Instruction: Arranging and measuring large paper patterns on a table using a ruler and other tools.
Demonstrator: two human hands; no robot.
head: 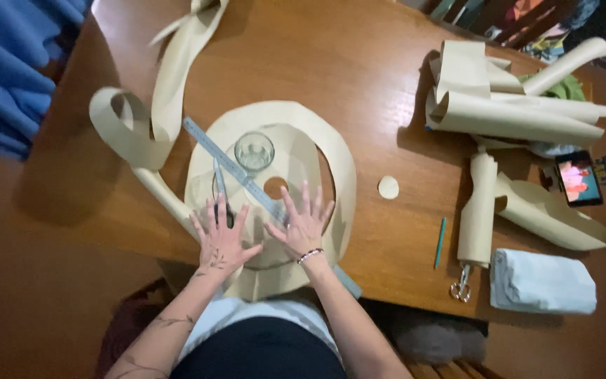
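Both of your hands lie flat with fingers spread wide, gripping nothing: the left hand and the right hand press down on the near edge of the big cream paper ring, which reads as a way to keep the sheet from curling or sliding. That ring is the landmark here; it lies at the near middle of the wooden surface, its near edge hanging over toward your lap. Across the ring, a metal ruler runs slantwise from its far left down to just between your hands, and a glass tumbler stands on the ring beside the ruler, seemingly as a weight. Scissors lie on the ring, just beyond your left fingertips. A small round hole shows in the ring, and the cut-out paper disc lies just right of the ring. Left of the ring, a long paper strip loops away. Well right of it lie a teal pencil, paper rolls, a phone and a folded white cloth.
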